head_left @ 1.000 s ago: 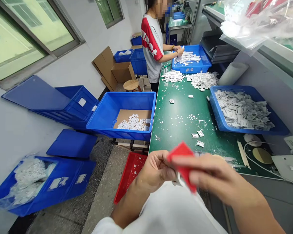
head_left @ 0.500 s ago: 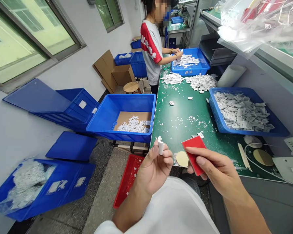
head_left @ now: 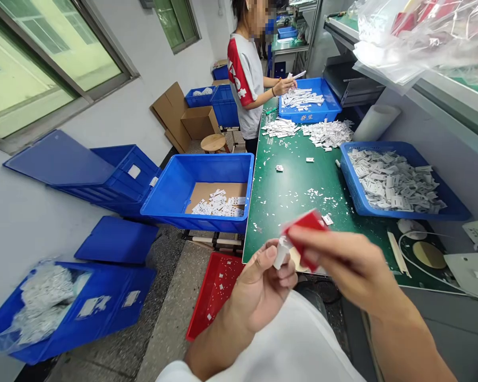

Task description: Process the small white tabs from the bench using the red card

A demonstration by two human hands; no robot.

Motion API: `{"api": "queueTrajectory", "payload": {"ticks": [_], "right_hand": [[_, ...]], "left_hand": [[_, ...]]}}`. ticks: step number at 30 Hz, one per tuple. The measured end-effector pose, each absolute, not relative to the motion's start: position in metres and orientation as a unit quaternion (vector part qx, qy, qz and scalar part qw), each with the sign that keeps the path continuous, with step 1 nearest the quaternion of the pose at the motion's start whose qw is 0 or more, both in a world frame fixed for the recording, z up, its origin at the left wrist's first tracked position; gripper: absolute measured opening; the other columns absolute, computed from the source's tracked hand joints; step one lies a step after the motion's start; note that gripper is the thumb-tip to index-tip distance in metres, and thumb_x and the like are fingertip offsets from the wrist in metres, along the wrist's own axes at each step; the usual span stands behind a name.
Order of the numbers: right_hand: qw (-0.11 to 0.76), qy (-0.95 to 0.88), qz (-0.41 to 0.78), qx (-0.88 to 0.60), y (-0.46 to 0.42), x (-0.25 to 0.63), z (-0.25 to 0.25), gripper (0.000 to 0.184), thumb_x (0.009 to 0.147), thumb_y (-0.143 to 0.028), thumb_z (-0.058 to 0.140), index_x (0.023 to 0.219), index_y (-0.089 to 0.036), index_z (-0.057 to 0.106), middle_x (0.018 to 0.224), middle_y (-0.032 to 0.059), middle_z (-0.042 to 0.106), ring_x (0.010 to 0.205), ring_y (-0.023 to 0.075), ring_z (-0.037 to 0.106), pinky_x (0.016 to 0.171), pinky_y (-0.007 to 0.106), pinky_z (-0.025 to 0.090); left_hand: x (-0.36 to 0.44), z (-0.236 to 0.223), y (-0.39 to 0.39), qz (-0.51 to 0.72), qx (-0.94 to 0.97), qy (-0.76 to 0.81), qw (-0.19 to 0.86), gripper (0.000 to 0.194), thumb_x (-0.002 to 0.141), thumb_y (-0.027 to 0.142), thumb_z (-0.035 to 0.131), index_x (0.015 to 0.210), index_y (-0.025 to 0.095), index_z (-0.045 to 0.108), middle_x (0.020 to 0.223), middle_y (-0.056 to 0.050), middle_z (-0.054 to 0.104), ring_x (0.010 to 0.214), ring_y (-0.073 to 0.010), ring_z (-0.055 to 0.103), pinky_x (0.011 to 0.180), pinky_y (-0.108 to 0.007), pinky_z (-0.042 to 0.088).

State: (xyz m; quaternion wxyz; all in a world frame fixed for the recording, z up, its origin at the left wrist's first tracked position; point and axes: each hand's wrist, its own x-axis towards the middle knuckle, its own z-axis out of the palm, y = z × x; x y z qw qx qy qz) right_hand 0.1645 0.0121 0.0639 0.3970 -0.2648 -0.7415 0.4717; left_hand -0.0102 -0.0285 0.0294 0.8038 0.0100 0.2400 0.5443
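My left hand pinches a small white plastic part between thumb and fingers, held up in front of my chest. My right hand, blurred by motion, grips a flat red card whose lower edge meets the white part. Both hands hover over the near edge of the green table. A few loose white parts lie on the table just beyond the card.
A blue basket full of white parts stands on the table at right. A blue crate with parts and a red tray sit left of the table. Another person works at a blue bin at the far end.
My right hand has swung the red card left against the white part in my left hand; half a second ago they were apart. The far person lifted a part.
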Motion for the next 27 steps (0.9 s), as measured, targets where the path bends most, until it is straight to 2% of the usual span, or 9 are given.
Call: {"api": "queueTrajectory", "payload": {"ticks": [2,5,8,11,13,16,19,23,27], "right_hand": [[0.426,-0.707,0.460,-0.326,0.013,0.167,0.067,0.036,0.099,-0.023,0.056,0.133,-0.030,0.066,0.088,0.0035,0.078,0.069,0.0151,0.070,0.062,0.023,0.055],[0.355,-0.702,0.560,-0.260,0.016,0.168,0.070,0.033,0.098,-0.030,0.059,0.130,-0.028,0.069,0.076,0.0016,0.076,0.054,0.0117,0.063,0.053,0.021,0.051],[0.405,-0.621,0.567,-0.358,0.021,0.165,0.069,0.029,0.096,-0.033,0.063,0.124,-0.031,0.072,0.087,0.0018,0.078,0.064,0.0117,0.066,0.058,0.021,0.052],[0.360,-0.592,0.648,-0.315,0.025,0.165,0.059,0.033,0.093,-0.041,0.066,0.123,-0.028,0.073,0.071,0.0019,0.073,0.063,0.0150,0.065,0.056,0.024,0.052],[0.358,-0.574,0.640,-0.363,0.026,0.168,0.046,0.036,0.093,-0.043,0.065,0.125,-0.026,0.072,0.069,0.0020,0.071,0.063,0.0149,0.063,0.057,0.024,0.051],[0.418,-0.506,0.568,-0.497,0.022,0.175,0.016,0.040,0.094,-0.047,0.063,0.126,-0.024,0.070,0.079,0.0031,0.071,0.064,0.0127,0.059,0.055,0.022,0.045],[0.354,-0.501,0.631,-0.475,0.011,0.186,-0.023,0.045,0.090,-0.053,0.065,0.120,-0.019,0.072,0.079,0.0034,0.069,0.056,0.0104,0.050,0.050,0.023,0.039],[0.361,-0.461,0.599,-0.547,-0.002,0.207,-0.072,0.042,0.092,-0.055,0.060,0.096,-0.015,0.073,0.069,0.0006,0.061,0.053,0.0092,0.044,0.047,0.023,0.033],[0.333,-0.443,0.587,-0.590,0.009,0.241,-0.088,0.045,0.090,-0.058,0.062,0.088,-0.014,0.072,0.065,0.0001,0.060,0.049,0.0082,0.041,0.045,0.023,0.030]], "left_hand": [[-0.012,0.025,-0.025,0.559,0.029,0.225,0.798,0.030,0.066,0.028,0.090,0.086,0.018,0.070,0.064,0.004,0.053,0.062,-0.0069,0.050,0.058,-0.018,0.041],[-0.014,0.019,-0.020,0.559,0.075,0.223,0.795,0.027,0.067,0.028,0.090,0.083,0.017,0.072,0.069,0.001,0.060,0.066,-0.0089,0.054,0.063,-0.021,0.045],[-0.016,0.017,-0.018,0.571,0.115,0.210,0.785,0.023,0.069,0.030,0.088,0.079,0.017,0.071,0.067,0.001,0.061,0.063,-0.0073,0.054,0.061,-0.019,0.045],[-0.017,0.011,-0.016,0.560,0.141,0.211,0.789,0.025,0.070,0.033,0.088,0.080,0.019,0.070,0.068,0.001,0.065,0.060,-0.0067,0.055,0.059,-0.019,0.045],[-0.019,0.003,-0.014,0.568,0.170,0.219,0.775,0.029,0.067,0.036,0.089,0.081,0.020,0.069,0.068,0.002,0.065,0.057,-0.0068,0.054,0.055,-0.018,0.044],[-0.016,-0.019,-0.007,0.601,0.251,0.303,0.695,0.030,0.066,0.033,0.090,0.078,0.019,0.067,0.066,0.003,0.064,0.056,-0.0064,0.054,0.054,-0.017,0.042],[-0.004,-0.045,0.002,0.538,0.337,0.426,0.645,0.022,0.072,0.027,0.086,0.078,0.016,0.069,0.076,-0.001,0.069,0.066,-0.0085,0.061,0.064,-0.020,0.049],[0.020,-0.079,0.020,0.409,0.453,0.453,0.650,0.024,0.086,0.039,0.071,0.088,0.015,0.075,0.112,-0.009,0.066,0.070,-0.0110,0.063,0.064,-0.026,0.053],[0.050,-0.115,0.060,0.344,0.617,0.531,0.468,0.027,0.095,0.029,0.056,0.116,0.021,0.070,0.116,-0.009,0.069,0.093,-0.0187,0.066,0.084,-0.034,0.053]]}}
